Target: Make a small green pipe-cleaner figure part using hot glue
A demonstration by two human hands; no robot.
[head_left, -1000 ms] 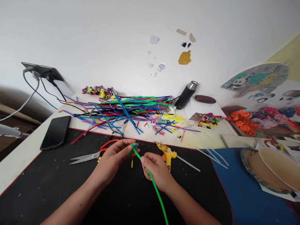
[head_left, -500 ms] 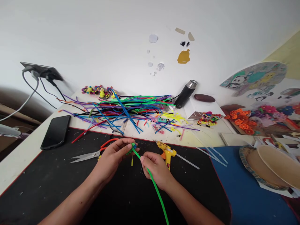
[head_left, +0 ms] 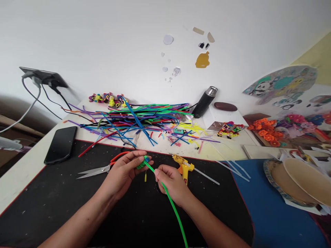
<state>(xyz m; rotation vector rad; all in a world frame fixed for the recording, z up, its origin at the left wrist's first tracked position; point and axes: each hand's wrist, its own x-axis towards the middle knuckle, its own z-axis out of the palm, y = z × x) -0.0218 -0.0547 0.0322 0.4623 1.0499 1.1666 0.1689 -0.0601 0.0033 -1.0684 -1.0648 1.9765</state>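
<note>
Between the thumb and fingers of my left hand (head_left: 126,168) is a small coiled green and blue pipe-cleaner piece (head_left: 143,162), partly covered by the fingers. From it a long green pipe cleaner (head_left: 172,205) runs down toward the lower edge of the view. My right hand (head_left: 172,182) pinches that strand a short way from the coil. Orange-handled scissors (head_left: 95,171) lie by my left hand, their handles partly hidden behind it. Just beyond my right hand rests a yellow glue gun (head_left: 183,166) with a clear glue stick in its back.
Behind the black mat (head_left: 51,203) spreads a heap of coloured pipe cleaners (head_left: 144,115). A phone (head_left: 61,144) lies at left, and a black thermos (head_left: 205,102) leans toward the wall. Small colourful figures (head_left: 230,129), loose glue sticks (head_left: 234,170) and a round basket (head_left: 274,179) are at right.
My left hand has turned slightly, showing more of the green coil. My right hand still pinches the green strand in nearly the same place. The camera view has shifted a little.
</note>
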